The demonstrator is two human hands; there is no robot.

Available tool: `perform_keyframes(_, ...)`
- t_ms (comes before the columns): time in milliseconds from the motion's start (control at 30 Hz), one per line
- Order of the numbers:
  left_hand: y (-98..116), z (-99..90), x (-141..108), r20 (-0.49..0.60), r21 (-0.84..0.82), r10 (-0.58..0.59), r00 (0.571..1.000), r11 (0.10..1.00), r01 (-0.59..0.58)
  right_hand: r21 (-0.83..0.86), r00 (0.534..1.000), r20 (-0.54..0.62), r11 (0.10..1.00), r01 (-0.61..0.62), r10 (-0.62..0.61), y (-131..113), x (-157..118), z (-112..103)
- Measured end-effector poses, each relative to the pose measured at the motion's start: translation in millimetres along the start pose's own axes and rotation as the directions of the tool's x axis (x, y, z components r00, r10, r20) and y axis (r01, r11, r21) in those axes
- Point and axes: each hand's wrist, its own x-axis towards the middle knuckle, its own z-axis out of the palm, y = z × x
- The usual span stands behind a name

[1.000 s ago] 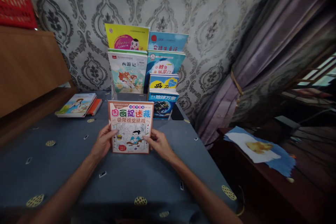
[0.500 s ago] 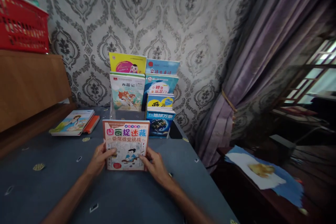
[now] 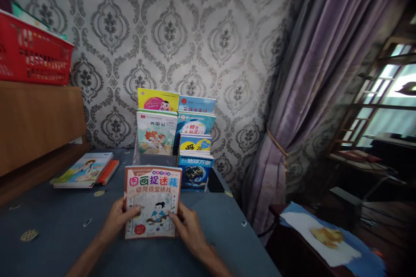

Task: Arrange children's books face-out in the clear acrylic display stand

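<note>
An orange-bordered picture book (image 3: 152,201) is held upright between both hands, its cover facing me. My left hand (image 3: 117,215) grips its left edge, thumb on the cover and fingers behind. On the right edge my right hand (image 3: 188,225) does the same. Just behind it stands a tiered clear book stand (image 3: 135,156). A white-green book (image 3: 157,133) and a yellow book (image 3: 158,98) lean in its left side. The right side holds a blue book with a globe (image 3: 195,173), a yellow-blue book (image 3: 195,143) and two more blue books.
A book with a painted cover (image 3: 86,169) lies on an orange book (image 3: 108,172) at the table's left. A black flat object (image 3: 215,181) lies right of the stand. A red basket (image 3: 42,52) sits on a wooden cabinet (image 3: 42,117). A purple curtain (image 3: 292,108) hangs right.
My view has tilted up, so most of the scene sits lower in the picture. Both hands still hold the picture book in front of the stand.
</note>
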Motion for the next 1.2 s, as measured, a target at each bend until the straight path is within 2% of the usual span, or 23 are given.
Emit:
perform_keyframes(200, 2.0, 4.7, -1.8, 0.041, -0.131, -0.075, 0.996, 0.988, 0.08, 0.11, 0.994, 0.109, 0.993, -0.043, 0.031, -8.6, 2.6, -8.9)
perform_keyframes(400, 13.4, 4.7, -2.2, 0.095, -0.155, -0.051, 0.994, 0.986, 0.065, 0.221, 0.986, 0.165, 0.974, -0.048, 0.012, -20.2, 23.5, -21.0)
perform_keyframes(567, 23.8, 10.5, -10.0, 0.016, -0.159, -0.034, 0.999, 0.987, 0.036, 0.275, 0.984, 0.178, 0.961, -0.031, -0.019, -22.0, 35.1, -23.0)
perform_keyframes(700, 28.0, 14.1, -12.6, 0.045, -0.192, 0.014, 0.999, 0.981, -0.005, 0.258, 0.985, 0.173, 0.966, -0.028, -0.018, -21.1, 33.0, -22.0)
perform_keyframes(867, 31.1, 19.8, -6.1, 0.003, -0.284, 0.083, 0.997, 0.955, -0.079, 0.243, 0.984, 0.18, 0.969, -0.048, 0.004, -24.9, 32.0, -23.3)
perform_keyframes(1033, 30.0, 22.1, 0.7, -0.04, -0.341, 0.063, 0.997, 0.937, -0.073, 0.272, 0.98, 0.197, 0.96, -0.073, 0.019, -28.4, 32.9, -25.5)
perform_keyframes(1200, 25.9, 22.9, 3.2, -0.072, -0.307, 0.05, 0.996, 0.949, -0.07, 0.302, 0.959, 0.281, 0.946, -0.116, 0.028, -26.1, 33.3, -27.6)
